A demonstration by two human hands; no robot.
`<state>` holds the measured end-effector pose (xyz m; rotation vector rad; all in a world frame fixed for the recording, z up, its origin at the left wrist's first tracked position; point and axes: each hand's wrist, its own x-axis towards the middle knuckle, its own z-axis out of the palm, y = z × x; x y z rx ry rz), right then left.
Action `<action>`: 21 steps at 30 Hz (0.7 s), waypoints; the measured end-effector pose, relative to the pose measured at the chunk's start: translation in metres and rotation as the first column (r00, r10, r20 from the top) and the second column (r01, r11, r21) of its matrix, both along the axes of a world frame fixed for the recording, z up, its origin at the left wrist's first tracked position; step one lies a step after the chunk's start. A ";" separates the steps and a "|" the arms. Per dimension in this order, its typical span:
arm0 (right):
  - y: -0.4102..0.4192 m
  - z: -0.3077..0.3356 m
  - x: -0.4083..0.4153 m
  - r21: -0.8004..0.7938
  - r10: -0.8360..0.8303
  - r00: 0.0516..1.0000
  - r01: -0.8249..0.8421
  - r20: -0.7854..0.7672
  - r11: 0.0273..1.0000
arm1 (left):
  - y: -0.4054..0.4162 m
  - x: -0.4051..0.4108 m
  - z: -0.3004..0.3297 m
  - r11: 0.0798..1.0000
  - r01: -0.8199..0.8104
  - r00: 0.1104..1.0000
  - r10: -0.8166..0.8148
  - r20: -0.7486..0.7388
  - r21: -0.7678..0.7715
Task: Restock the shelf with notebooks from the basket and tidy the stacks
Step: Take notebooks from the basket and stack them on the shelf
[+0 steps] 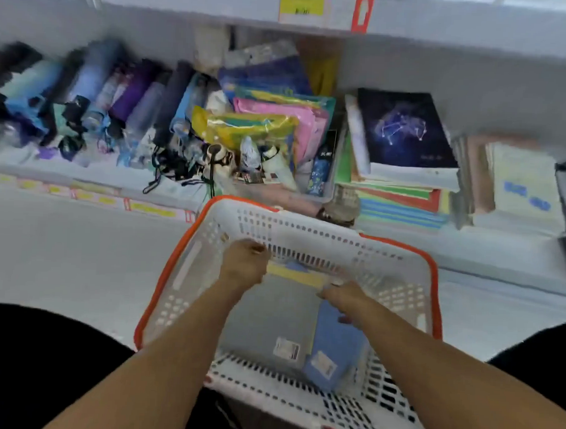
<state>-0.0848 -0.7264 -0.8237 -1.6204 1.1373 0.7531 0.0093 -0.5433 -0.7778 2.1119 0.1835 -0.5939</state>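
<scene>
A white basket with an orange rim (307, 225) stands on the floor in front of me. Inside lie a grey notebook (270, 317), a blue notebook (337, 349) and a yellow one (297, 275) at the far end. My left hand (243, 264) is curled at the left end of the yellow notebook. My right hand (343, 298) grips the top edge of the blue notebook. On the low shelf to the right sits a stack of notebooks topped by a dark constellation-cover notebook (405, 129).
Folded umbrellas (95, 102) fill the left of the shelf, with colourful plastic pouches (273, 116) in the middle. Pale notebooks (519, 182) stand at the far right. An upper shelf edge with a yellow price label (302, 4) overhangs. My knees flank the basket.
</scene>
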 end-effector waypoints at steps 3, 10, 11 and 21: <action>0.013 -0.039 -0.023 0.204 -0.114 0.985 0.139 -0.130 0.969 | 0.050 -0.051 -0.077 0.953 -0.255 0.898 0.297 -0.324 0.165; 0.033 -0.046 -0.013 0.115 -0.022 1.000 0.022 0.001 0.993 | 0.011 -0.074 -0.059 0.998 -0.050 0.952 0.060 -0.299 0.042; 0.033 -0.052 -0.010 -0.013 0.123 0.992 -0.122 0.023 0.992 | 0.008 -0.075 -0.057 0.999 -0.027 0.953 0.035 -0.300 0.031; 0.019 -0.073 0.001 -0.377 0.767 0.627 -0.749 -0.136 0.545 | 0.023 -0.091 -0.056 0.992 0.047 0.922 0.003 -0.388 0.119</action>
